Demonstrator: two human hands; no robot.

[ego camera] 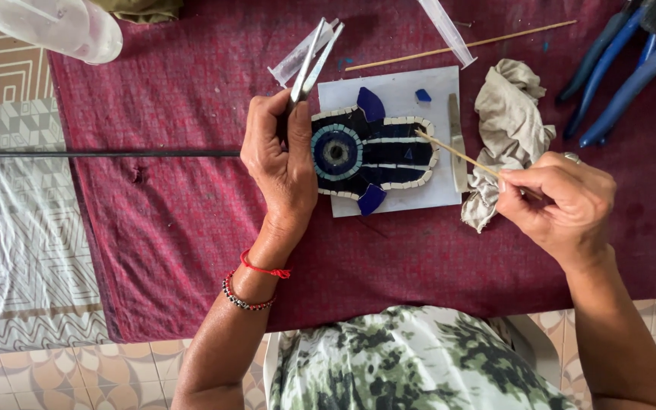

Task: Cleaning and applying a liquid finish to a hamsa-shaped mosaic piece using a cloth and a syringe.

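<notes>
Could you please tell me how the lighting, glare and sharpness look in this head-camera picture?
Head view: soft, even light with only faint shadows under the left hand and right hand; mild glare on the metal tweezers and the clear plastic bottle; the mosaic piece and wooden stick are sharp; edges bend slightly at the frame's corners, where the blue-handled pliers are cut off.

Overhead view of a cloth-covered worktable above a tiled floor.
A dark red textured cloth (191,228) covers the table (32,250); from 8 to 10 o'clock a clear plastic sheet over geometric-patterned covering shows. Beige patterned floor tiles (77,376) run along 6 to 8 o'clock. Light is soft and even.
</notes>
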